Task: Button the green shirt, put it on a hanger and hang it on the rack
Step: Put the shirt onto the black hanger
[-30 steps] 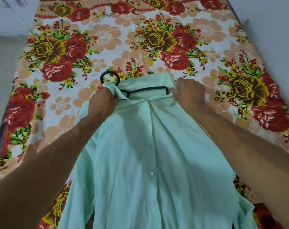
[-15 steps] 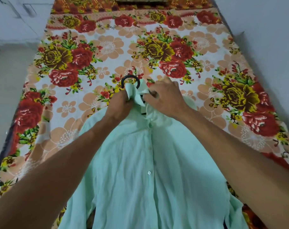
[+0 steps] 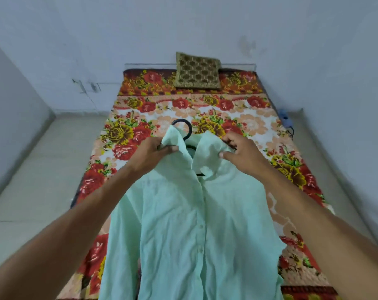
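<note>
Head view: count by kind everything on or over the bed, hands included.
green shirt: 1
black hanger: 1
patterned cushion: 1
floral bedsheet: 1
hands: 2, left hand and right hand
total: 6

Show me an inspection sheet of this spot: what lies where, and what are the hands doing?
Surface: flower-printed bed.
Job's things: green shirt, front closed below the collar, on a black hanger, hook sticking out above the collar; rack not seen.
Clutter: brown patterned cushion at the bed's far end.
Hands: left hand grips one collar flap; right hand pinches the other.
Cables: dark cord from a blue device on the floor right of the bed.
Surroundings: pale walls, pale floor.
</note>
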